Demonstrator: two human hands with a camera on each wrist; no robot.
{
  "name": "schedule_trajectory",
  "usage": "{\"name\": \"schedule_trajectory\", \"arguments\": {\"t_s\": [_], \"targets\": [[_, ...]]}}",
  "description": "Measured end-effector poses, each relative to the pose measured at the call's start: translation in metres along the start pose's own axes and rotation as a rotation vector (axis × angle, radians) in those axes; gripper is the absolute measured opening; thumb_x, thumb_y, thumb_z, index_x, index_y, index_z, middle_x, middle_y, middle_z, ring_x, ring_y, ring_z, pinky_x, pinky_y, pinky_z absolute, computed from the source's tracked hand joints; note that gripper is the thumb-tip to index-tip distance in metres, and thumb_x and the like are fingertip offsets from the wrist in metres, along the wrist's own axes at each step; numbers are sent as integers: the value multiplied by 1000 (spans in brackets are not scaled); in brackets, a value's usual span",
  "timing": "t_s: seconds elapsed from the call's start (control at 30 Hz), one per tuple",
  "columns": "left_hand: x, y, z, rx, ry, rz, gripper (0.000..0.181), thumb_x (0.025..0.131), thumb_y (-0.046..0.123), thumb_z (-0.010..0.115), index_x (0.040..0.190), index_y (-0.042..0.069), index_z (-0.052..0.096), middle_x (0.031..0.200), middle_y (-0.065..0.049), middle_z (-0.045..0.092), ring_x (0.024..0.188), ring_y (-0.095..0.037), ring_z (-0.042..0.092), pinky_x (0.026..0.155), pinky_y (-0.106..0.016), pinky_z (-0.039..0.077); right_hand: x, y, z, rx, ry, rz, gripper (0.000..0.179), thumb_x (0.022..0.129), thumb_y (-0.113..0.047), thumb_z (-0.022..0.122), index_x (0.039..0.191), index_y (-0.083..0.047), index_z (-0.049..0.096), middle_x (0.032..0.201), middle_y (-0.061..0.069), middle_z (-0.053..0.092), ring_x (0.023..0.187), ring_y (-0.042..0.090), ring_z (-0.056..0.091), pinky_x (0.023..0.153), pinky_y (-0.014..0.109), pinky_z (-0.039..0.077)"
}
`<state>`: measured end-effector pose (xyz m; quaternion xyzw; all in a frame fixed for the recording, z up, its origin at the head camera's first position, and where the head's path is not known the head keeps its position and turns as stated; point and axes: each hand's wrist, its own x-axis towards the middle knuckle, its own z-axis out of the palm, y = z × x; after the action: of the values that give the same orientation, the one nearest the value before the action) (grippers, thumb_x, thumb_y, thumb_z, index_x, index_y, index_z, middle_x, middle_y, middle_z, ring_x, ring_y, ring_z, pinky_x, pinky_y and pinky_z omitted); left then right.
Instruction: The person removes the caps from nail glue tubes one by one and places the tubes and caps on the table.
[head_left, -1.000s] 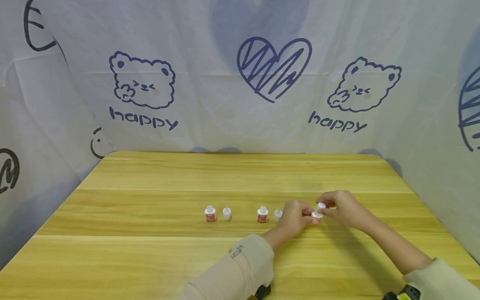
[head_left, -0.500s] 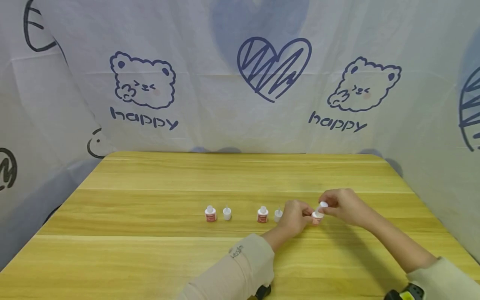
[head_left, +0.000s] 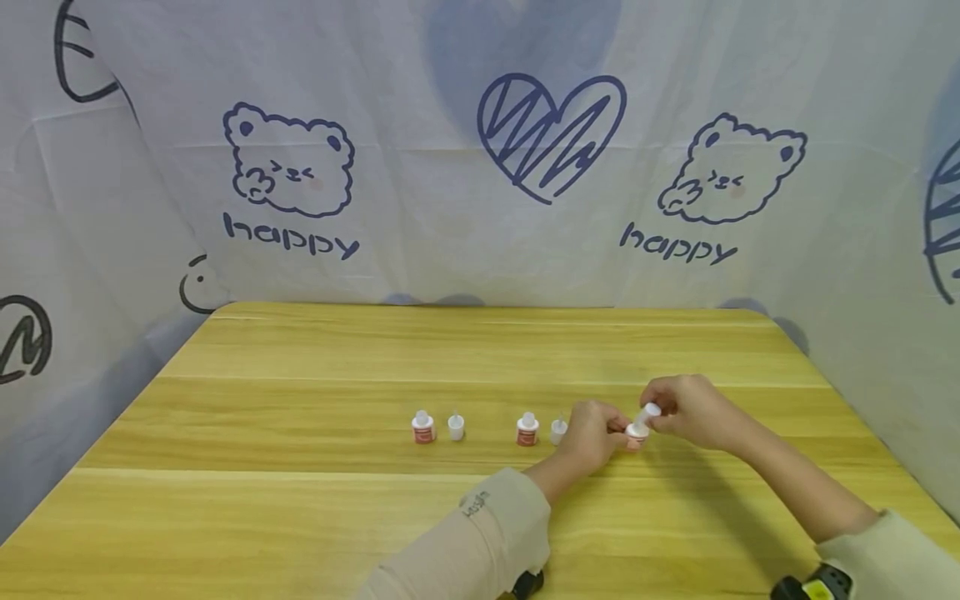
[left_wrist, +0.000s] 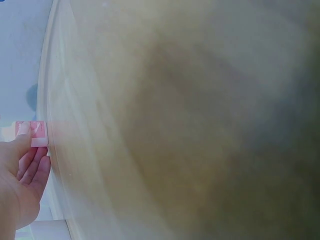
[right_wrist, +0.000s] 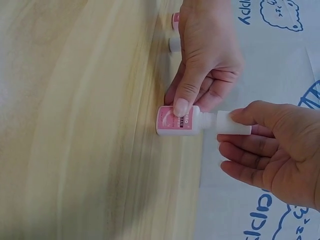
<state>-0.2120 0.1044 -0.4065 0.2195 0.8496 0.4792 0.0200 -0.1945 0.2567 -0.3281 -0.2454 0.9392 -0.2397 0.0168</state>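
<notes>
A small white bottle with a pink label [right_wrist: 170, 120] stands on the table toward the right, pinched between thumb and fingers of my left hand [head_left: 591, 435]. My right hand [head_left: 693, 412] pinches a white cap [right_wrist: 235, 123] just above the bottle's neck. In the head view the cap leans to the right. A pale, narrow section shows between cap and bottle shoulder; whether the cap has left the neck I cannot tell. The left wrist view shows the left hand [left_wrist: 25, 182] at the pink label, at the frame's left edge.
Two similar uncapped bottles, one at left [head_left: 423, 429] and one in the middle [head_left: 527, 432], stand on the wooden table [head_left: 262, 517]. Beside each is an upturned white cap, the left one [head_left: 456, 428] and the other [head_left: 558, 432], with a thin stem upward. A printed cloth [head_left: 420, 242] hangs behind.
My right hand has shifted slightly to the right, and the cap in it leans further right. My left hand has stayed on the bottle.
</notes>
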Motion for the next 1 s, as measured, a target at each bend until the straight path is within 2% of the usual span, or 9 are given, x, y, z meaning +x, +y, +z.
{"name": "schedule_trajectory", "arguments": {"t_s": [0.27, 1.0], "targets": [[0, 1, 0, -12, -4, -3, 9, 76, 5, 74, 84, 0, 73, 79, -7, 73, 67, -3, 66, 57, -6, 46, -1, -1, -3, -17, -7, -13, 18, 80, 0, 67, 96, 6, 65, 77, 4, 66, 64, 3, 50, 53, 19, 45], [0, 1, -1, -20, 0, 0, 10, 75, 8, 75, 83, 2, 74, 79, -6, 73, 67, -1, 64, 57, -6, 45, -3, -2, -14, -36, 20, -20, 10, 77, 0, 69, 87, 0, 66, 72, -1, 63, 62, 0, 47, 53, 19, 42]]}}
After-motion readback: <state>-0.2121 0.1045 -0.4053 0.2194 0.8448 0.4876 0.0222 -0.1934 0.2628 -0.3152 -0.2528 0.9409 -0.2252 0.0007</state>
